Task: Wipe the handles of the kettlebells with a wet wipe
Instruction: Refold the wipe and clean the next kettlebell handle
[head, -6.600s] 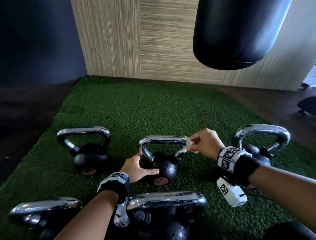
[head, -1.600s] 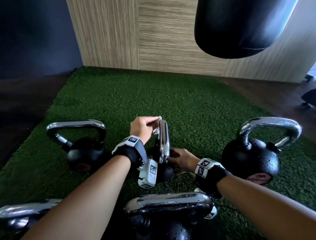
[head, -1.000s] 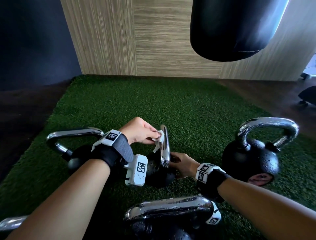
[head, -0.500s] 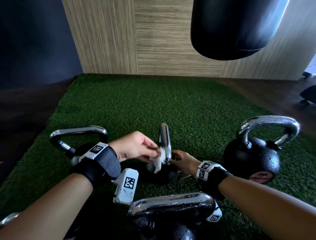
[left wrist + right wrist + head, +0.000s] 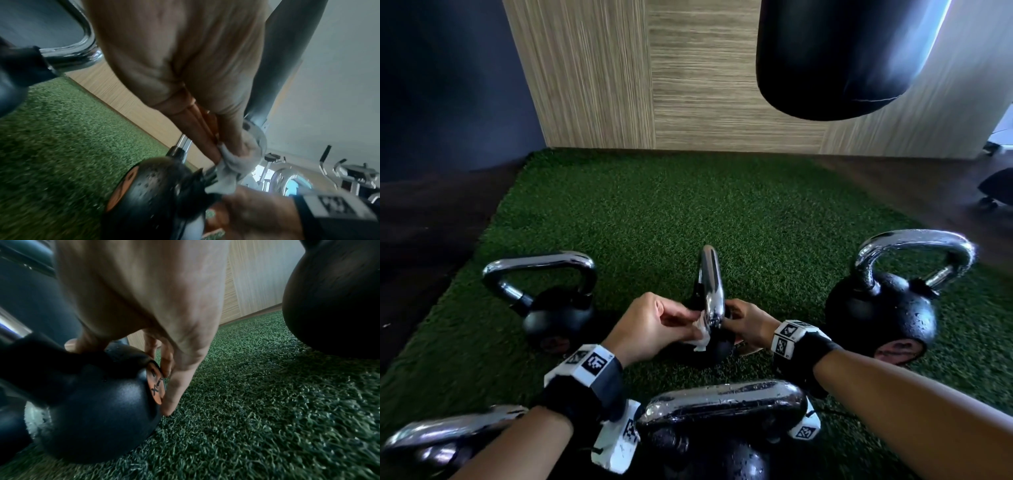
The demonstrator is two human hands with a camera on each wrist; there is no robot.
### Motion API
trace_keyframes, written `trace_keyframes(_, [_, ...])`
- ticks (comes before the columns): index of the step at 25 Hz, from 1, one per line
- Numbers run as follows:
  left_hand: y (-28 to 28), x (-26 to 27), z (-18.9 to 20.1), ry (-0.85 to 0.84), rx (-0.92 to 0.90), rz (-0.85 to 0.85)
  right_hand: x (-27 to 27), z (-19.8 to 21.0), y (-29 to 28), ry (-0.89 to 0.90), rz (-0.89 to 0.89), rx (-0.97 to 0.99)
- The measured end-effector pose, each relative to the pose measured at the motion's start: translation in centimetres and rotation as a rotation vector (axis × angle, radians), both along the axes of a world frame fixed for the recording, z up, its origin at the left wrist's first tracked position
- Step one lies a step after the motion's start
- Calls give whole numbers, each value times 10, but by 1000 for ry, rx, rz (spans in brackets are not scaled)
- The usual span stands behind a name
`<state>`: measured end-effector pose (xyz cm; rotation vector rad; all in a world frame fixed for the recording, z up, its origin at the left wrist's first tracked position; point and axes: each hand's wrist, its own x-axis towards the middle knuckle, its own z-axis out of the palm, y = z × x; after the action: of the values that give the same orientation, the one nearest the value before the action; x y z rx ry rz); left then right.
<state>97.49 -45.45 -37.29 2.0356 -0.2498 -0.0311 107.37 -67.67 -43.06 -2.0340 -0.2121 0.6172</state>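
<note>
Head view: five kettlebells on green turf (image 5: 688, 212). Middle kettlebell (image 5: 717, 346) sits with its chrome handle (image 5: 710, 284) edge-on to the camera. Left hand (image 5: 654, 325) pinches a white wipe (image 5: 700, 337) against the lower left side of that handle, where it meets the black ball. Right hand (image 5: 748, 323) is on the ball's right side, just beside the handle base, fingers around the body. Left kettlebell (image 5: 558, 315) and right kettlebell (image 5: 880, 318) stand upright on either side, apart from both hands. Near kettlebell (image 5: 722, 404) fills the bottom centre between the forearms, and another handle (image 5: 448, 431) shows bottom left. Black punch bag (image 5: 842, 58) hangs top right in front of a wood-panel wall (image 5: 654, 75). Left wrist view: blurry. Left hand (image 5: 185, 73) has fingertips (image 5: 234, 146) and thumb bunched on the wipe (image 5: 230, 164), pressing it on the handle (image 5: 257, 138) just above the ball (image 5: 156, 186); right hand (image 5: 257, 211) is bottom right against the ball. Left kettlebell's handle (image 5: 78, 53) is top left, turf (image 5: 61, 146) below. Right wrist view: right hand (image 5: 144, 296) grasps the ball (image 5: 98, 410), thumb on top near the handle stub, fingers (image 5: 174, 389) running down over the orange badge (image 5: 157, 386) on its side, the lowest fingertip at the turf (image 5: 267, 402). Right kettlebell's ball (image 5: 333, 296) is top right, apart from the hand.
</note>
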Motion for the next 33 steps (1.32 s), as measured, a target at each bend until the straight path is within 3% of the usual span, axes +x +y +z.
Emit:
trace_keyframes(5, [-9,-10,-15,-112,191,112,-7,16,3,-126,73,-150])
trace_keyframes(8, [-5,-7,0,-45,278,32,-4,51,1,-149,256,-321])
trace_keyframes(10, [4,0,18,-14,293,57,7,84,-1,-236,182,-425])
trace_keyframes(12, [12,10,44,-53,226,189,20,124,-6,-366,4,-314])
trace_keyframes(13, [15,16,57,-35,89,232,24,144,-7,-448,-43,-198])
trace_keyframes(16, [6,33,96,49,-318,287,29,187,-10,-527,113,114])
trace_keyframes(19, [-9,46,123,11,-331,329,23,200,-3,-485,318,226])
trace_keyframes(23, [-24,57,136,87,-441,353,28,197,2,-543,197,363])
trace_keyframes(30, [-37,64,118,188,-296,224,35,165,-2,-549,-22,232])
trace_keyframes(31, [-35,66,110,167,-202,246,40,158,-5,-517,-75,209])
trace_keyframes(33, [-24,71,92,87,216,283,49,140,-12,-409,-207,195])
